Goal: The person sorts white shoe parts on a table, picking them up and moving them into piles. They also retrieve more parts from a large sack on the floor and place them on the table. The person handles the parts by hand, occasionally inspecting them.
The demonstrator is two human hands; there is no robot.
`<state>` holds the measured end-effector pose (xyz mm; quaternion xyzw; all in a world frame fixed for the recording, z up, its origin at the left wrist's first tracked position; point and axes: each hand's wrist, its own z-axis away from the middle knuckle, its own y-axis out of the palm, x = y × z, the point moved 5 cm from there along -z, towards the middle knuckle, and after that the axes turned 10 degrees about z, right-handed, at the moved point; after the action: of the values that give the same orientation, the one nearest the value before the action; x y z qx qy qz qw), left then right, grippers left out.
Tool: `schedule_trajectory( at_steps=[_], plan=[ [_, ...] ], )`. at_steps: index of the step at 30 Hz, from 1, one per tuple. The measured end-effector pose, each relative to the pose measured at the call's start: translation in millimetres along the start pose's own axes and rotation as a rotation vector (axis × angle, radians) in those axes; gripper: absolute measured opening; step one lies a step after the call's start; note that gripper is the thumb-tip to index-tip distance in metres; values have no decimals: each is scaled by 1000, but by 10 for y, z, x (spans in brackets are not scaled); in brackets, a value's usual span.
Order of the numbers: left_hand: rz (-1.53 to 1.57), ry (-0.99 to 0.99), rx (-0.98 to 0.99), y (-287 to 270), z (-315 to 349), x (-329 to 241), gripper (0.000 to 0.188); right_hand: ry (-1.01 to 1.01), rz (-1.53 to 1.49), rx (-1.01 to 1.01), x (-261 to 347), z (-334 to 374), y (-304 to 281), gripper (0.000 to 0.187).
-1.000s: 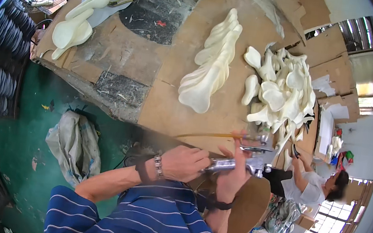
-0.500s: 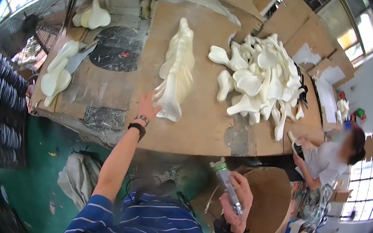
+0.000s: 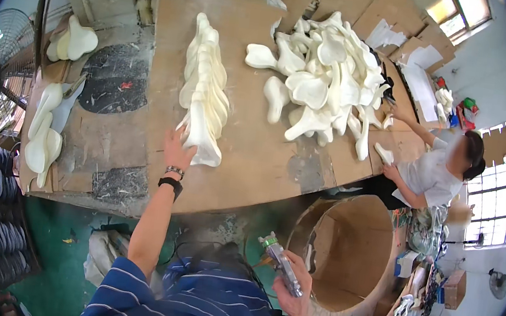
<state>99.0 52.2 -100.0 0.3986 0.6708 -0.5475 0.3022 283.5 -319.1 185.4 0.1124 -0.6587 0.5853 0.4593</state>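
Observation:
A long overlapping row of cream-white, saddle-shaped moulded pieces (image 3: 208,89) lies on the cardboard-covered table (image 3: 244,176). At its near end my left hand (image 3: 178,149) reaches forward with fingers apart, touching the left edge of the nearest piece (image 3: 203,142). My right hand (image 3: 294,283) is closed round a silver hand tool (image 3: 284,266) with a green collar at its tip. It is held low, off the table's front edge, tip pointing up and left; its lower end is partly hidden by my fingers.
A large heap of similar pieces (image 3: 332,79) covers the table's right part. A few more (image 3: 46,132) lie at the left edge. A co-worker (image 3: 434,174) is at the right, one arm stretched toward the heap. A round cardboard-lined bin (image 3: 349,252) stands below the table.
My view has swung right, so the table things appear further left. My left hand stays at the row's near end. The co-worker's arm now stretches to the table.

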Motion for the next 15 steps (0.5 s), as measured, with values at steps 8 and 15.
schedule_trajectory(
  at_steps=[8,15],
  plan=[
    [-34,-35,-22,-35,64,-207,74,-229,108,40,215,-69,-161,54],
    [-45,-91,-31,-86,182,-332,69,-313,198,58,140,41,-268,58]
  ],
)
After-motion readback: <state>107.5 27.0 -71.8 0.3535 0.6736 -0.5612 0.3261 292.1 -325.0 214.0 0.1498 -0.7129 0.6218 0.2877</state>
